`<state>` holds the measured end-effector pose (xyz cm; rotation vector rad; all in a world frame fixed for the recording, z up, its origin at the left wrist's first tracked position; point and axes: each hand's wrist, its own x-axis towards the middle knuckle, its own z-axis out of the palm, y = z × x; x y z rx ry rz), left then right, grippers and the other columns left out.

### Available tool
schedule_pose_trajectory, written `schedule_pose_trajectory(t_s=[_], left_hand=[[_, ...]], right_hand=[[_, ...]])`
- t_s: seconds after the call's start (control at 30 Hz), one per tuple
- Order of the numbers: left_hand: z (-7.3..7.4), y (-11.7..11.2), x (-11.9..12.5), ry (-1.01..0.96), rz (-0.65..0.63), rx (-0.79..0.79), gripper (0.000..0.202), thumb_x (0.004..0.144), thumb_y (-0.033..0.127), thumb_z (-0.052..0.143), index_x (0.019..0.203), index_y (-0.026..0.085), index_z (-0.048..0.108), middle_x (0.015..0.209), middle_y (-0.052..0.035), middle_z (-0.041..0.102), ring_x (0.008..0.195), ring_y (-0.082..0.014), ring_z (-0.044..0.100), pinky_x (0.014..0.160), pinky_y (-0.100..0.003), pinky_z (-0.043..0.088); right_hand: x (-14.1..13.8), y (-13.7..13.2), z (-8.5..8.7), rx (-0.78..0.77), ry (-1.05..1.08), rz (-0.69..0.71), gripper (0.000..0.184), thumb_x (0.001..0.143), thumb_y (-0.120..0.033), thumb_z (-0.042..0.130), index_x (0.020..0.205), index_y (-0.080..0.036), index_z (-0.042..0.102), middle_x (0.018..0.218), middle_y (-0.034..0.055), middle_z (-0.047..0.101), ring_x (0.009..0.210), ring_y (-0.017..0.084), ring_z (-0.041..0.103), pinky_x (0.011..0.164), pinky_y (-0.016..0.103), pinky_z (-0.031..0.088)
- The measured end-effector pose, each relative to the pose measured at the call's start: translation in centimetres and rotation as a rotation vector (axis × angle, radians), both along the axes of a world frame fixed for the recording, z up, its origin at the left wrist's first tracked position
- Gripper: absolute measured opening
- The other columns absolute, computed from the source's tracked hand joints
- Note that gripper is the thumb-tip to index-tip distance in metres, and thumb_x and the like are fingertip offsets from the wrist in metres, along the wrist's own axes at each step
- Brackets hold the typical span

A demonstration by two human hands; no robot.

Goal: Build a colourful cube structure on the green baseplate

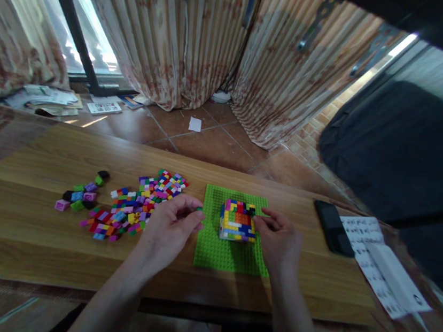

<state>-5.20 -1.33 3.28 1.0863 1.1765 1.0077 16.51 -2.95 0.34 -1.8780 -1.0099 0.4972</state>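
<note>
A multicoloured block build (pixel 237 226) of small toy bricks stands on a green studded baseplate (pixel 210 253). My left hand (pixel 174 225) is just left of the baseplate, with thumb and forefinger pinching a small dark green brick (pixel 199 208). At the build's right side is my right hand (pixel 280 243). Its thumb and forefinger are drawn close together by the upper right corner, near some black bricks (pixel 249 210). Whether a piece sits between those fingertips is too small to tell. Many loose bricks (pixel 131 209) lie in a pile left of my left hand.
Larger black, green and pink bricks (pixel 78 196) lie in a group at the far left of the wooden table (pixel 33 250). On the right are a black phone (pixel 334 228), sheets of paper (pixel 374 265) and a white box-like object (pixel 397 279) with a cable. Curtains hang beyond.
</note>
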Motion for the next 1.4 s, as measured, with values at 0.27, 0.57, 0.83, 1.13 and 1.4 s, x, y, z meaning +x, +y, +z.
schedule_pose_trajectory(t_s=[0.27, 0.57, 0.83, 1.13, 1.4], left_hand=[[0.0, -0.2, 0.3, -0.009, -0.001, -0.008, 0.016, 0.073, 0.028, 0.068, 0.081, 0.016, 0.063, 0.071, 0.0011, 0.065, 0.060, -0.0116, 0.061, 0.056, -0.023, 0.049], [0.0, 0.1, 0.5, 0.019, -0.033, 0.004, 0.013, 0.073, 0.028, 0.067, 0.080, 0.017, 0.063, 0.069, 0.0011, 0.064, 0.058, -0.0119, 0.060, 0.057, -0.024, 0.049], [-1.0, -1.3, 2.2, 0.200, -0.229, 0.159, 0.014, 0.087, 0.028, 0.053, 0.095, 0.022, 0.063, 0.076, -0.0006, 0.065, 0.069, -0.0159, 0.061, 0.060, -0.026, 0.044], [-1.3, -2.0, 4.1, 0.493, -0.352, 0.358, 0.014, 0.086, 0.014, 0.046, 0.091, 0.023, 0.055, 0.095, -0.0052, 0.069, 0.089, -0.0218, 0.066, 0.076, -0.032, 0.046], [-0.9, -2.1, 4.0, 0.514, -0.365, 0.359, 0.015, 0.085, 0.013, 0.048, 0.090, 0.024, 0.057, 0.094, -0.0047, 0.069, 0.086, -0.0210, 0.066, 0.074, -0.029, 0.047]], right_hand=[[-0.3, 0.1, 0.9, -0.054, -0.178, 0.033, 0.037, 0.072, -0.035, 0.064, 0.103, -0.016, 0.070, 0.076, 0.0068, 0.077, 0.068, 0.022, 0.070, 0.066, 0.033, 0.051], [0.5, 1.8, 1.4, -0.100, -0.206, 0.140, 0.042, 0.070, -0.031, 0.063, 0.108, -0.013, 0.068, 0.071, 0.0057, 0.075, 0.065, 0.021, 0.069, 0.064, 0.032, 0.048], [0.9, 3.0, 1.3, -0.155, -0.090, 0.155, 0.040, 0.066, -0.028, 0.068, 0.104, -0.013, 0.068, 0.067, 0.0035, 0.073, 0.061, 0.019, 0.067, 0.059, 0.030, 0.047], [1.0, 3.6, 1.9, -0.175, -0.188, 0.205, 0.039, 0.066, -0.024, 0.067, 0.105, -0.014, 0.069, 0.066, 0.0031, 0.073, 0.064, 0.020, 0.068, 0.063, 0.031, 0.049], [0.9, 4.0, 2.1, -0.206, -0.288, 0.203, 0.038, 0.066, -0.016, 0.069, 0.104, -0.014, 0.070, 0.065, 0.0042, 0.073, 0.066, 0.022, 0.069, 0.066, 0.034, 0.050]])
